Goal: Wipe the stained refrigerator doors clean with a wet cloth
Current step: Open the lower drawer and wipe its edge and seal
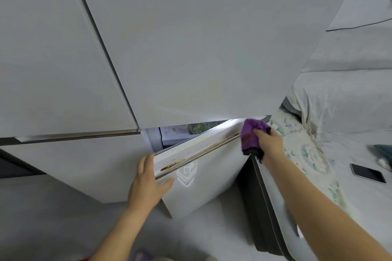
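Nearest to you, at the bottom edge, is your left forearm. Your left hand point(148, 182) lies with fairly straight fingers along the free edge of the lower door point(203, 190), thumb spread onto the front face. It looks set there to brace the door ajar so that its top rim faces you. Along that rim runs a brown stain point(172, 164), from near your left fingers toward the right corner; I judge this to be the work in hand, and most of the streak is not yet wiped. The door stands swung out, with the lit interior showing in the gap beneath the upper door point(191, 48). At the rim's right end your right hand point(269, 142) grips the purple cloth point(250, 135), bunched in curled fingers and set on the corner, probably one end of a stroke along the stain. Further right, a phone point(368, 172) lies on the flowered bedding point(307, 154), well apart.
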